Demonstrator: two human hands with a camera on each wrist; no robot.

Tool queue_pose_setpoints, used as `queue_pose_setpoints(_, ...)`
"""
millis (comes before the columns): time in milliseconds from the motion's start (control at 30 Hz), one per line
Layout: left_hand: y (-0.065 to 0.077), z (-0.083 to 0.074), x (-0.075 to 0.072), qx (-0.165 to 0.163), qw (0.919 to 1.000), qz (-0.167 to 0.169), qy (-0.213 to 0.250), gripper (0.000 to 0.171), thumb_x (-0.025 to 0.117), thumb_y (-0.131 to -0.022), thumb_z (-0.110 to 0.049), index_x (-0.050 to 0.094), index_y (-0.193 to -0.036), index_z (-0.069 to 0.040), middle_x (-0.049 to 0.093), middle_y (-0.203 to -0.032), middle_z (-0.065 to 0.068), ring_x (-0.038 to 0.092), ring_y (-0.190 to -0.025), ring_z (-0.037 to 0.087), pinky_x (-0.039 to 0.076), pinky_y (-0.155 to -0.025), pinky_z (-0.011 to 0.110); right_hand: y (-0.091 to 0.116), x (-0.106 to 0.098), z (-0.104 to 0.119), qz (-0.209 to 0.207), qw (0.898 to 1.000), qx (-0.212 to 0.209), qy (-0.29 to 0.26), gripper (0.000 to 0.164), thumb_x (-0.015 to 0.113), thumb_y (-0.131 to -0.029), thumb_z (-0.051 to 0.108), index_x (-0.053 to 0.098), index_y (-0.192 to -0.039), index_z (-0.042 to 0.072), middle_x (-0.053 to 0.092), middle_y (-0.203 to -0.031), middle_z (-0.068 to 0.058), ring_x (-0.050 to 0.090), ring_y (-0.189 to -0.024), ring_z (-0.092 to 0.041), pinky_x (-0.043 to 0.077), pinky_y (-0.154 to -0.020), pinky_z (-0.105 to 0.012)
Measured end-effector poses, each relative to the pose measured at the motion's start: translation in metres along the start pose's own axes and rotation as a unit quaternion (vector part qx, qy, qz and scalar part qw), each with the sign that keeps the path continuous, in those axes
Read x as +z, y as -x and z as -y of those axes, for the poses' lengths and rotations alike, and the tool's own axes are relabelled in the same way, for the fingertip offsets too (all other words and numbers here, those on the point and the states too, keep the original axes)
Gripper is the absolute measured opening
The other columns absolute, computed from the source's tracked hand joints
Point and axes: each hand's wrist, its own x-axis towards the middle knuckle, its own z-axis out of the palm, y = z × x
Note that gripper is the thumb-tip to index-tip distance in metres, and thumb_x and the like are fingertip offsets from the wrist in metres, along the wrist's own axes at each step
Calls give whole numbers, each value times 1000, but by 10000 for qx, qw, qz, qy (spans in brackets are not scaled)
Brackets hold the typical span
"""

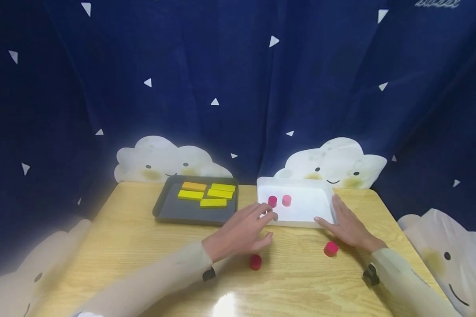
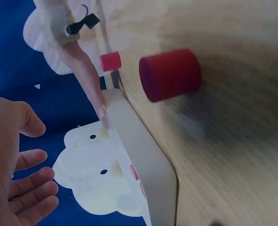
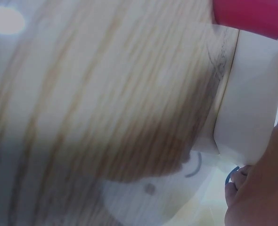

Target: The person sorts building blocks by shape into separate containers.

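My left hand [image 1: 242,231] hovers by the near left corner of the white tray [image 1: 307,210], fingers loosely bent; in the left wrist view nothing shows between its thumb and fingers. Straight fingers of my right hand [image 1: 353,226] rest along the tray's right wall, thumb at the front rim. Inside the tray, toward the left, stand a dark pink cylinder [image 1: 272,201] and a light pink cylinder [image 1: 287,200]. One red cylinder [image 1: 255,262] is on the table below my left hand. Another red cylinder [image 1: 331,249] lies close to my right hand.
To the left is a dark grey tray [image 1: 170,211] holding several yellow blocks [image 1: 213,203] and one orange block [image 1: 194,186]. Both trays stand near the back edge of the wooden table [image 1: 293,281]. A dark blue curtain [image 1: 238,66] with white clouds hangs behind.
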Motion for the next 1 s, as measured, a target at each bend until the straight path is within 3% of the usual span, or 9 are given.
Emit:
queue_pose_setpoints(133, 12, -5, -6, -73, 9997, -3, 229, 35, 70, -98, -32, 68, -128, -14, 65, -120, 1, 61, -101, 13, 55, -81, 19, 0, -1, 0, 5, 10000, -21, 32, 122, 57, -99, 74, -5, -168, -4, -2, -176, -32, 10, -159, -56, 15, -125, -75)
queue_pose_setpoints(467, 39, -17, -18, -344, 9972, -87, 652, 32, 74, -95, -27, 68, -124, -14, 65, -122, 0, 63, -102, 13, 57, -86, 21, -1, 1, -2, -11, 10000, -22, -44, 122, 58, -99, 74, -5, -168, -5, -1, -175, -32, 9, -159, -57, 15, -125, -75)
queue_pose_setpoints(700, 58, -21, -18, -527, 9957, -71, 754, 31, 77, -93, -25, 69, -121, -15, 64, -119, 0, 62, -100, 13, 58, -83, 21, -1, 2, -5, -57, 10000, -57, -17, 122, 58, -99, 73, -5, -168, -5, 0, -175, -33, 10, -159, -57, 15, -125, -75)
queue_pose_setpoints(867, 69, -22, -15, -641, 9949, 126, 766, 33, 77, -94, -29, 68, -123, -16, 64, -122, 1, 64, -102, 13, 60, -86, 25, -1, 2, -5, -47, 9999, -80, -39, 122, 59, -99, 73, -5, -168, -5, 1, -175, -33, 10, -159, -57, 16, -125, -75)
queue_pose_setpoints(1000, 75, -22, -9, -653, 9939, 333, 823, 37, 75, -94, -30, 67, -127, -16, 63, -125, 0, 63, -102, 11, 59, -82, 21, -2, 2, -4, -54, 10000, -55, -32, 122, 59, -99, 73, -5, -168, -5, 0, -175, -33, 10, -159, -57, 16, -125, -75)
